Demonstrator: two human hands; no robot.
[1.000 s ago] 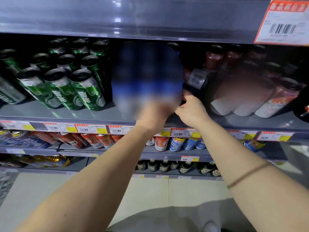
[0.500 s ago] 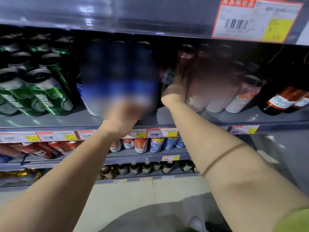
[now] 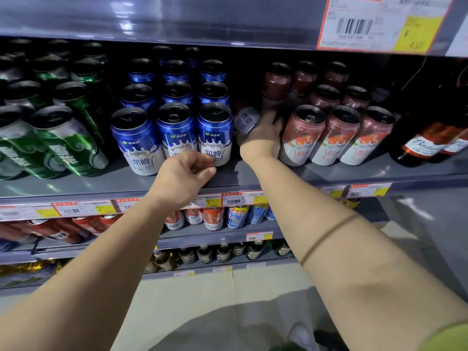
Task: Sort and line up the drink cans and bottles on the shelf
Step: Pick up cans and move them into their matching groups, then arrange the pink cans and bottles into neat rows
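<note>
On the grey shelf [image 3: 329, 173] blue-and-white cans [image 3: 138, 140] stand upright in three rows. Right of them stand red-and-white cans [image 3: 334, 138], also in rows. In the gap between the two groups a red can with a barcode [image 3: 247, 121] leans tilted. My right hand [image 3: 263, 138] reaches into that gap and grips this tilted can, its fingers partly hidden behind it. My left hand [image 3: 187, 171] hovers in front of the base of the front blue cans, fingers curled, holding nothing.
Green cans [image 3: 65, 140] fill the shelf's left end and dark bottles with red labels [image 3: 425, 140] the right end. The shelf above, bearing a large price label [image 3: 379, 21], leaves little headroom. Lower shelves hold more cans [image 3: 212, 219] and small bottles.
My left hand has come back from the blue cans toward the shelf edge with curled fingers. My right hand has pushed deeper into the gap around the tilted can. The view shifted right.
</note>
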